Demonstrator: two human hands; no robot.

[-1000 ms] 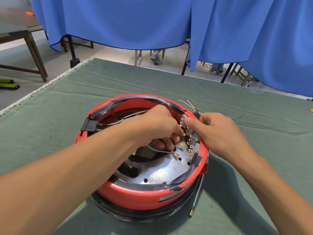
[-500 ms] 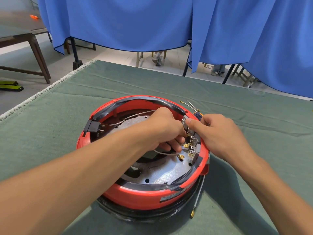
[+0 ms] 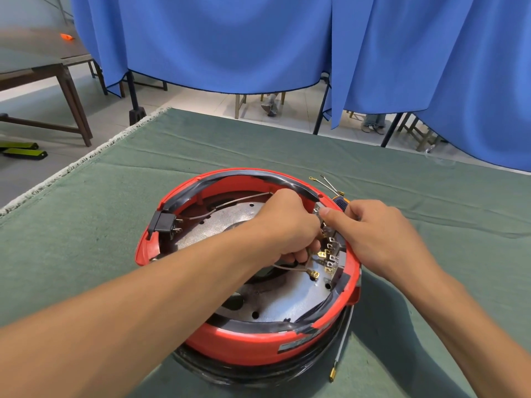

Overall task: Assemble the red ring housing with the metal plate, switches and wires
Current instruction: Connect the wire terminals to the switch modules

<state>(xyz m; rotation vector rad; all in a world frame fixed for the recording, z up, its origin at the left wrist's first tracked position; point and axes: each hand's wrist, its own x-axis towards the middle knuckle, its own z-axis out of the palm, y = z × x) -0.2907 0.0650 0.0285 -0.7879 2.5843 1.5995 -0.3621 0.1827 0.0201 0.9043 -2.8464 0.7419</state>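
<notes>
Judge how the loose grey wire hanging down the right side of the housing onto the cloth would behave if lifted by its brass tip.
The loose grey wire is thin and bends gently along its length, so it would probably flex and droop rather than stay rigid. It looks light; the brass tip would likely swing. Its upper end disappears under the red ring housing, so it may tug there.

Red ring housing (image 3: 253,344) open side up on green cloth.
Silver perforated metal plate (image 3: 287,300) lies inside; brass-tabbed switches (image 3: 330,255) sit just beside the pinching fingers, grey wires (image 3: 290,268) trailing beneath them.
</notes>
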